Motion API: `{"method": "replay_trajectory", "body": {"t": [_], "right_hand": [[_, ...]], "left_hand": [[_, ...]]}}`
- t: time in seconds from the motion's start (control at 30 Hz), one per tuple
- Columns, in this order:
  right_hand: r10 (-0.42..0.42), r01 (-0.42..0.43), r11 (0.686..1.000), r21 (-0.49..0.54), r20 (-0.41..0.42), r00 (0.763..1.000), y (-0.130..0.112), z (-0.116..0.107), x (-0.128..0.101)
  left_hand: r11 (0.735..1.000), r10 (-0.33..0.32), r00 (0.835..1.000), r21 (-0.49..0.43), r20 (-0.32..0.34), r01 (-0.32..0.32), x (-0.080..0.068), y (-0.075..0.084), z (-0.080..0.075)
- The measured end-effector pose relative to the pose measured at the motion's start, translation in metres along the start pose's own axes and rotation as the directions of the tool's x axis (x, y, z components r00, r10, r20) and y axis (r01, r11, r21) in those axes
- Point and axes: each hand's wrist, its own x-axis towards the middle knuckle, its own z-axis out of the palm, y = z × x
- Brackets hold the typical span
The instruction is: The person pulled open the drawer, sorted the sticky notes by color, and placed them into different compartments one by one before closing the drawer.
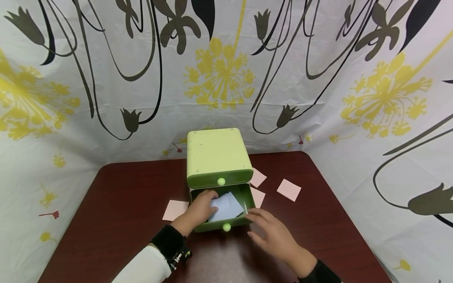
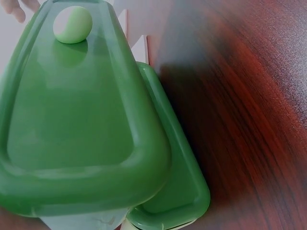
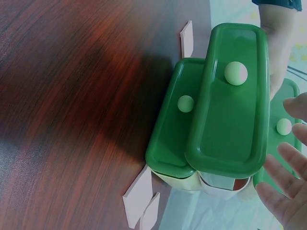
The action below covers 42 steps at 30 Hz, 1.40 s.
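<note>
Left hand (image 1: 199,212) pinches pale blue paper sheet (image 1: 226,206) into open green plastic drawer (image 1: 247,196); right hand (image 1: 274,234) open, empty; pink notes (image 1: 288,190) remain on table (image 1: 124,204).

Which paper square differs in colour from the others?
The pale blue paper in the open drawer, under the left hand; the table's squares are pink.

Desk: I see a dark red-brown wooden desk (image 1: 124,204) | on it: light green plastic drawer box (image 1: 216,157) at the middle back | square pink paper notes: one left of box (image 1: 175,209), three right (image 1: 257,177) (image 1: 258,196) (image 1: 289,190)
</note>
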Motion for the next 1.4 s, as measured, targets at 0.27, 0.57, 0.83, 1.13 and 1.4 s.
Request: {"method": "replay_trajectory", "body": {"t": [0.27,0.57,0.83,1.13,1.4], "right_hand": [[0.008,-0.008,1.0,0.014,-0.017,1.0,-0.001,0.0,0.0],[-0.029,0.037,0.997,0.068,-0.118,0.993,-0.002,-0.001,0.001],[-0.034,0.05,0.963,0.266,-0.064,0.997,-0.01,0.002,0.002],[-0.002,-0.069,0.895,0.44,0.16,0.987,-0.012,0.01,-0.003],[0.072,-0.314,0.792,0.524,0.431,0.9,-0.011,0.014,-0.005]], "left_hand": [[1.0,0.007,0.997,0.004,-0.082,-0.007,-0.01,0.0,-0.007],[1.0,-0.008,0.976,-0.03,-0.218,0.002,-0.042,-0.01,-0.023],[0.993,-0.111,0.956,-0.068,-0.271,0.097,-0.06,-0.037,-0.045],[0.959,-0.265,0.934,-0.164,-0.239,0.23,-0.05,-0.072,-0.076],[0.938,-0.325,0.911,-0.211,-0.254,0.275,-0.024,-0.085,-0.097]]}}
